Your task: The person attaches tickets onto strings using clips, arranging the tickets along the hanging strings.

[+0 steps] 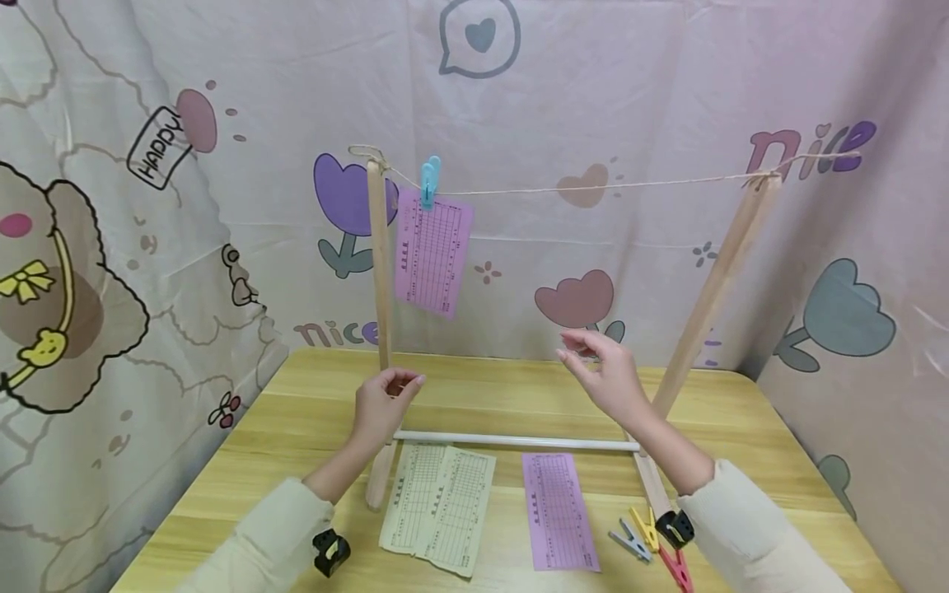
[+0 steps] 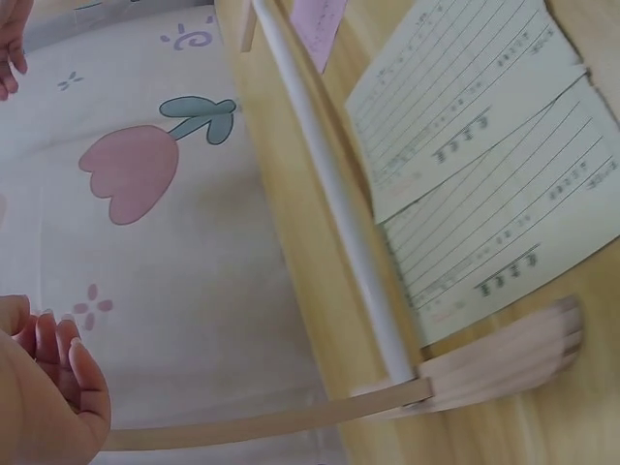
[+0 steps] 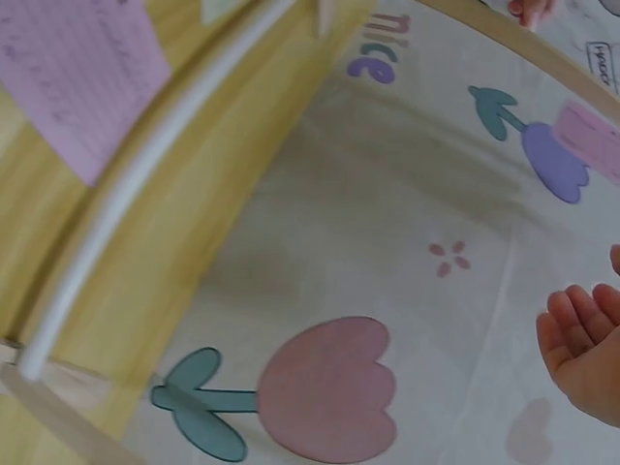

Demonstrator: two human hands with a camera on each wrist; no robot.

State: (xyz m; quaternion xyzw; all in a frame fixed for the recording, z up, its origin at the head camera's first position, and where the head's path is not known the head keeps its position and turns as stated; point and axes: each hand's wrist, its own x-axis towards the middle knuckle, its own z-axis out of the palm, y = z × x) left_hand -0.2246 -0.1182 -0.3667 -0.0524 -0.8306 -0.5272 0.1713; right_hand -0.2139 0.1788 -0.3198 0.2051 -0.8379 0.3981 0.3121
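A pink printed slip [image 1: 433,255] hangs from a string [image 1: 549,190] under a blue clothespin [image 1: 429,183]. My left hand [image 1: 383,403] is in the air beside the left wooden post [image 1: 380,272], its fingers loosely bent around nothing. To the right, my right hand [image 1: 610,375] hovers below the string near the right post [image 1: 715,305], also holding nothing, fingers loosely curved. On the table lie a pale green printed sheet [image 1: 439,506] with a crease and a second pink slip [image 1: 559,511]. Both hands [image 2: 48,387] [image 3: 581,339] show partly in their wrist views.
A white rod [image 1: 519,441] joins the feet of the two posts. Grey [image 1: 630,541], yellow [image 1: 645,527] and red [image 1: 676,568] clothespins lie by the right foot, partly near the wrist camera [image 1: 675,529]. A patterned cloth [image 1: 504,107] hangs behind the wooden table [image 1: 296,428].
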